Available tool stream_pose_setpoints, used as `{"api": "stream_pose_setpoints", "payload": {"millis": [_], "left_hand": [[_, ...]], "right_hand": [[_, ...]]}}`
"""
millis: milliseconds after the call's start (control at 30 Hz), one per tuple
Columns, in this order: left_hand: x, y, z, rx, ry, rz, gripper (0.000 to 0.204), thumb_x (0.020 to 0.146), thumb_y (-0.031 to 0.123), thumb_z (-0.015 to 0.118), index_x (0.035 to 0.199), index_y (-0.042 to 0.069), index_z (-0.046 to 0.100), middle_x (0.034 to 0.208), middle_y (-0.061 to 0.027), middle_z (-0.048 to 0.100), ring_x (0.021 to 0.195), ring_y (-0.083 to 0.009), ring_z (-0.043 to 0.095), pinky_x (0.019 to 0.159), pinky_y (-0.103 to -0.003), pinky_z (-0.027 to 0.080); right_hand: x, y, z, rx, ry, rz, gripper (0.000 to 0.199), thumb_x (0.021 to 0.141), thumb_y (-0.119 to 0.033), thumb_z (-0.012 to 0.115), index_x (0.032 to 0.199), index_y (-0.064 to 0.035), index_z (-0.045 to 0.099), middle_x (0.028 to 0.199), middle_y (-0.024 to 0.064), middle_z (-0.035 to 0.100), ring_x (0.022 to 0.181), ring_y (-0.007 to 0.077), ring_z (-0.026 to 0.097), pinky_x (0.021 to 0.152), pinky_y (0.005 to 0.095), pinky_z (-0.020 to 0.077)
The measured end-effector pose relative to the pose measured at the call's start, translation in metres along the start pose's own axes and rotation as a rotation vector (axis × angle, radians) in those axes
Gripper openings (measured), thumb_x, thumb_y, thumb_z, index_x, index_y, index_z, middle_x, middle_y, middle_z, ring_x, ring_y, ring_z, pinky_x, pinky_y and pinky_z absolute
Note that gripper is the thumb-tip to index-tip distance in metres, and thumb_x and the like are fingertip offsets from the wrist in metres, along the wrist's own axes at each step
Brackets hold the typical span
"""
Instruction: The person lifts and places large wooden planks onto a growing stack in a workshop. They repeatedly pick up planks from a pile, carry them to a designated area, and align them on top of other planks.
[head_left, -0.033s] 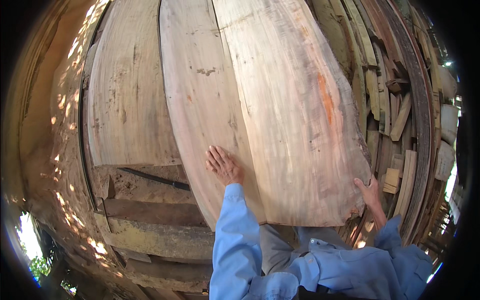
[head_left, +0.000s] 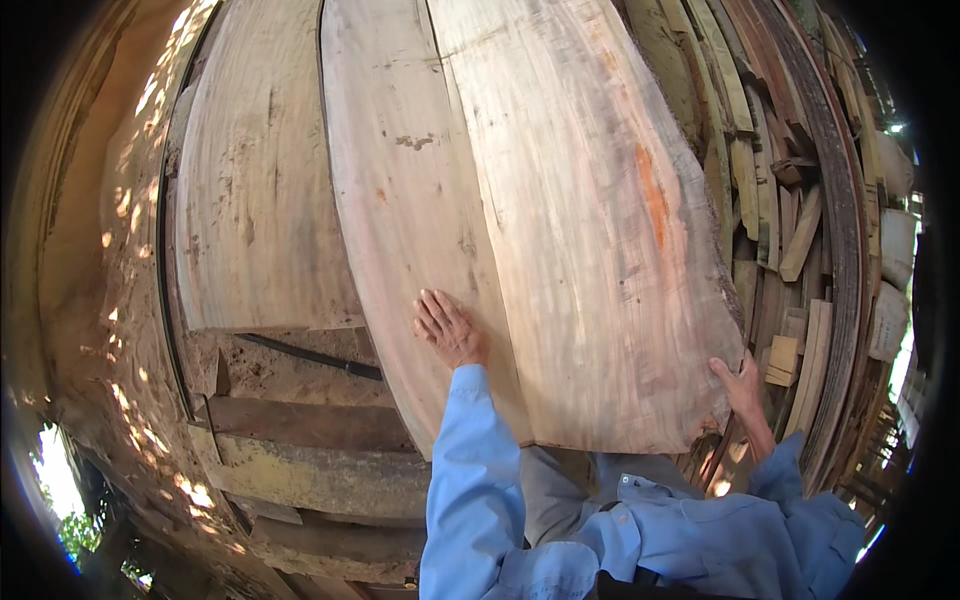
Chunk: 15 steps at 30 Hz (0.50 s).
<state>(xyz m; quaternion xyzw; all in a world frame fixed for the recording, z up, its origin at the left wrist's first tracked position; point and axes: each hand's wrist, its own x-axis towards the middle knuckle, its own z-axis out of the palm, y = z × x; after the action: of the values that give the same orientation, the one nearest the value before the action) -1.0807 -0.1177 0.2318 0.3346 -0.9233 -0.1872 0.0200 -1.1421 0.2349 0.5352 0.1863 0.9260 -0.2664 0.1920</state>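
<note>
A wide pale wooden slab (head_left: 600, 250) with an orange streak lies on top of a stack, slanting away from me. My right hand (head_left: 740, 385) grips its lower right edge, fingers curled over the rim. My left hand (head_left: 450, 328) lies flat, fingers apart, on the neighbouring long plank (head_left: 400, 200), close to the slab's left edge. A third broad plank (head_left: 255, 200) lies further left. Blue sleeves cover both of my forearms.
Several narrower boards and offcuts (head_left: 790, 230) are piled along the right side. Older, darker planks (head_left: 310, 425) and a thin dark strip (head_left: 310, 355) lie below the left plank. Sun-dappled bare ground (head_left: 90, 300) runs along the left.
</note>
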Motion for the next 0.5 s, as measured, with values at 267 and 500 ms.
{"api": "stream_pose_setpoints", "payload": {"millis": [267,500], "left_hand": [[0.011,-0.004,0.002,-0.071,-0.019,0.011,0.049,0.095,0.023,0.035,0.139,0.003,0.028,0.148,-0.0134,0.020,0.138,-0.0307,0.016,0.111,-0.045,0.013],[-0.070,-0.099,-0.087,-0.187,0.191,-0.350,0.060,0.093,0.037,0.041,0.135,-0.004,0.031,0.143,-0.0242,0.025,0.133,-0.0362,0.024,0.108,-0.045,0.021]], "right_hand": [[-0.100,-0.107,0.010,-0.203,0.045,-0.214,0.048,0.076,-0.016,0.071,0.112,0.0066,0.051,0.100,0.0189,0.063,0.092,0.0211,0.061,0.083,0.0333,0.0459],[-0.154,-0.147,0.029,-0.204,-0.025,-0.402,0.044,0.077,-0.014,0.069,0.110,0.0070,0.050,0.096,0.0227,0.062,0.088,0.0273,0.062,0.078,0.0366,0.0477]]}}
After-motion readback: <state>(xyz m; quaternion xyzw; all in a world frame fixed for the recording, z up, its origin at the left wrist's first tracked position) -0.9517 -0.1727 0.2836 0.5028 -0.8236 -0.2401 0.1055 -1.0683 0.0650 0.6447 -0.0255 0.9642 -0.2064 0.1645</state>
